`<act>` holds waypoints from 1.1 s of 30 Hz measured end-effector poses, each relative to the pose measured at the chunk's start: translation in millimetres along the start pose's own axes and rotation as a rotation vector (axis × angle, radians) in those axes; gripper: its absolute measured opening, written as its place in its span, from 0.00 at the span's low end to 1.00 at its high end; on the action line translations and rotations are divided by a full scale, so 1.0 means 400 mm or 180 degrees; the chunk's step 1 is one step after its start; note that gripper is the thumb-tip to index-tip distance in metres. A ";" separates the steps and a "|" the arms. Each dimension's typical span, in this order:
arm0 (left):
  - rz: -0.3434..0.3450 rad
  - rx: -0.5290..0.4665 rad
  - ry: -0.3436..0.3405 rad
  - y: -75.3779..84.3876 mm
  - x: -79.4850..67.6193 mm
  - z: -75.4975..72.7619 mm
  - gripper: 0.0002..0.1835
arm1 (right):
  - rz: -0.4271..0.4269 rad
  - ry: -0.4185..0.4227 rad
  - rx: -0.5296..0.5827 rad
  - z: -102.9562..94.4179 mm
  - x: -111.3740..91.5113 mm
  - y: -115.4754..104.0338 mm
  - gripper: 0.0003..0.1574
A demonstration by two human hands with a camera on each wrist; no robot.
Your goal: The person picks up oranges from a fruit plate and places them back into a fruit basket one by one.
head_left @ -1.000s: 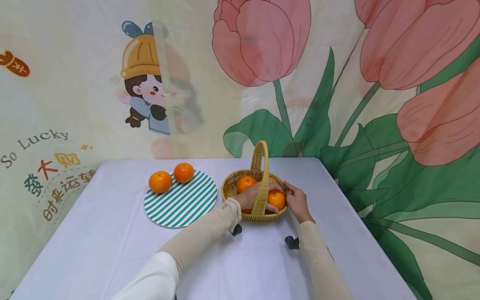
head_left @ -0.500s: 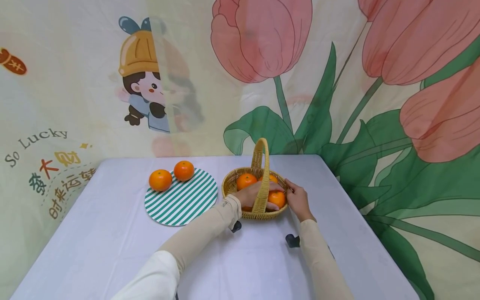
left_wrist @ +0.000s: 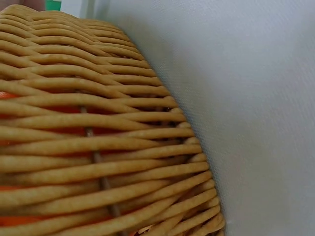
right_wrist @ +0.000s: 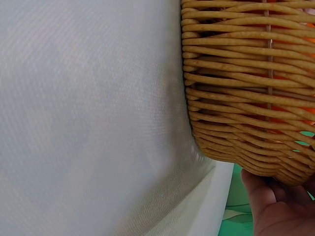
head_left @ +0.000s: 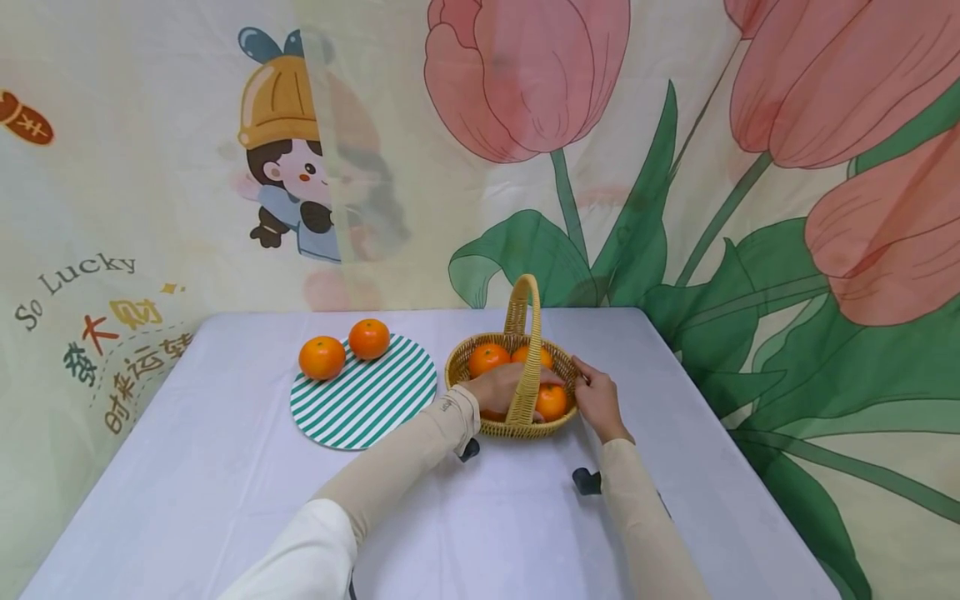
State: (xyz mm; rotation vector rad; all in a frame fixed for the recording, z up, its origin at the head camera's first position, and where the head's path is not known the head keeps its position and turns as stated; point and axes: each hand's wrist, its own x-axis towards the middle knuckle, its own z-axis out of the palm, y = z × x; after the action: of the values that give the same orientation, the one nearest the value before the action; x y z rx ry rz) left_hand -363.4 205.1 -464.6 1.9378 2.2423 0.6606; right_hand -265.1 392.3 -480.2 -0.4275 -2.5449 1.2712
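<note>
A wicker basket (head_left: 480, 423) with an arched handle stands on the table and holds several mandarins. My left hand (head_left: 502, 390) reaches under the handle into it. Its fingers lie over the front right mandarin (head_left: 553, 405), while the thumb sits at that fruit's left side; the palm hides part of the contents. At the right rim, my right hand (head_left: 597, 404) pinches the basket edge. The right wrist view shows its thumb (right_wrist: 259, 189) against the woven wall. In the left wrist view only the basket side (left_wrist: 93, 123) and cloth appear, with orange showing through gaps.
Left of the basket lies a round green-and-white striped mat (head_left: 360, 408). Two mandarins, a nearer one (head_left: 322, 358) and a farther one (head_left: 369, 339), sit at its upper left edge. A white cloth (head_left: 480, 533) covers the table; a printed curtain (head_left: 420, 167) hangs behind.
My left hand has shifted slightly left and its thumb has drawn back, so more of the front right mandarin shows. The right hand keeps its hold on the rim.
</note>
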 end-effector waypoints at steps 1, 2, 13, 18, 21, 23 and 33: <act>0.0003 -0.0009 0.0005 0.000 0.001 0.000 0.39 | 0.0004 -0.0001 0.0002 0.000 0.000 0.000 0.30; 0.0012 -0.0025 0.0017 0.001 0.001 0.000 0.38 | 0.0006 0.0003 0.0002 0.000 0.000 0.000 0.30; 0.0012 -0.0428 0.0504 -0.016 -0.005 -0.021 0.37 | -0.0067 -0.0004 0.0037 0.006 -0.005 -0.007 0.30; -0.0128 -0.0665 0.0806 -0.019 -0.035 -0.046 0.34 | -0.0049 -0.0026 -0.0018 -0.001 -0.009 0.002 0.30; -0.0379 -0.0901 0.0910 -0.019 -0.080 -0.077 0.33 | -0.0022 -0.0058 -0.0005 0.005 -0.010 0.001 0.30; -0.0496 -0.1103 0.0980 -0.024 -0.111 -0.097 0.34 | -0.0002 -0.0072 0.0043 0.008 -0.011 0.002 0.30; -0.0801 -0.1342 0.1562 -0.092 -0.299 -0.202 0.33 | 0.0088 -0.0144 0.0074 0.006 -0.016 0.007 0.31</act>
State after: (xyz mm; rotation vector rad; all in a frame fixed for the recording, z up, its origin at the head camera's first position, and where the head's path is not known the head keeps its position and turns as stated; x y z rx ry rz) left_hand -404.0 66.3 -430.0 1.3723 2.2802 1.5515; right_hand -259.7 389.9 -484.6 -0.4354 -2.5673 1.3337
